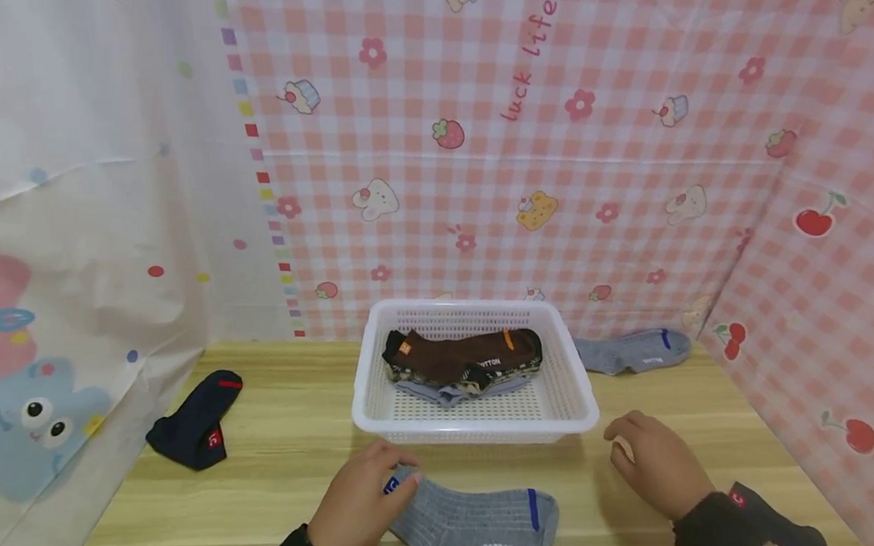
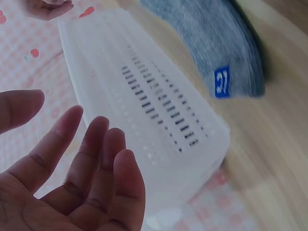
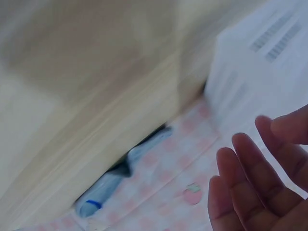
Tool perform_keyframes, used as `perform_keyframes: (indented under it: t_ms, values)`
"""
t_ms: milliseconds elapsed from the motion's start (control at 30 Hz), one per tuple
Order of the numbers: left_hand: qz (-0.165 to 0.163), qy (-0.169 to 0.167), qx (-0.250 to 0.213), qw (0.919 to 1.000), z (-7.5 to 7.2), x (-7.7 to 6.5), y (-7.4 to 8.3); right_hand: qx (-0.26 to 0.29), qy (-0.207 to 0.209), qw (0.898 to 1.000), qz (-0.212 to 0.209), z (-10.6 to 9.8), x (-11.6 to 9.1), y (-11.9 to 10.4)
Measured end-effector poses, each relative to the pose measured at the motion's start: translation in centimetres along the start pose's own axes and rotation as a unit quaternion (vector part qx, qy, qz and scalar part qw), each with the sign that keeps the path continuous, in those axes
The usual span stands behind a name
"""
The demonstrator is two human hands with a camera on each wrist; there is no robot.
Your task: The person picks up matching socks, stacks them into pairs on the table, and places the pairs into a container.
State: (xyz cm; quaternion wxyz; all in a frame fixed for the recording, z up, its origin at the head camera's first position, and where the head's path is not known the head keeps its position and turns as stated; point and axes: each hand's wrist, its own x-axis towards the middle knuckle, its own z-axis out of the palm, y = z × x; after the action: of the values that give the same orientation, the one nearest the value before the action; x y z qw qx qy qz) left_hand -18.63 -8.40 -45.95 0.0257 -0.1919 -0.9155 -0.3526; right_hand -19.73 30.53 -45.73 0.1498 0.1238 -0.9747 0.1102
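Note:
A grey sock [image 1: 475,521] with a blue stripe and the word COTTON lies flat at the front of the table. Over its cuff, by the blue label, hovers my left hand [image 1: 364,495]; its fingers are loosely bent and hold nothing, as the left wrist view shows the sock [image 2: 219,53] apart from them. My right hand [image 1: 659,464] is in the air by the front right corner of the white basket [image 1: 484,429], fingers relaxed and nothing in them. Inside the basket, a brown sock [image 1: 453,355] lies on top of a patterned pair and bluish-grey socks [image 1: 444,394].
A navy sock [image 1: 194,426] lies folded over on the left of the wooden table. Behind the basket's right side is a blue-grey sock [image 1: 633,351] along the checked cloth [image 1: 478,212]. A dark grey sock [image 1: 786,527] lies beside my right sleeve.

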Motion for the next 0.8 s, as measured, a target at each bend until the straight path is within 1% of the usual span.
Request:
perform_keyframes:
  t_ms: [133, 267, 400, 567, 700, 800]
  values:
    - [-0.014, 0.013, -0.006, 0.9998, -0.7, 0.0, -0.2, 0.004, 0.008, 1.000, 0.022, 0.3, 2.1, 1.7]
    - [-0.021, 0.023, -0.010, 0.9995, -1.1, 0.0, -0.4, 0.005, 0.031, 0.999, 0.022, 1.4, 4.2, 3.1]
    - [-0.022, 0.017, -0.014, 0.9995, -1.2, 0.1, -0.6, 0.000, 0.047, 0.998, 0.032, 2.8, 5.9, 4.3]
    - [-0.021, 0.004, -0.025, 0.9995, -1.2, 0.0, -0.8, -0.014, 0.023, 0.998, 0.056, 4.4, 7.9, 5.6]
    - [-0.015, 0.008, -0.030, 0.9994, -1.4, 0.0, -0.7, -0.028, -0.004, 0.997, 0.075, 5.4, 9.6, 6.2]
    - [-0.010, 0.013, -0.029, 0.9995, -1.5, 0.2, -0.7, -0.039, -0.018, 0.996, 0.079, 5.9, 10.6, 6.5]
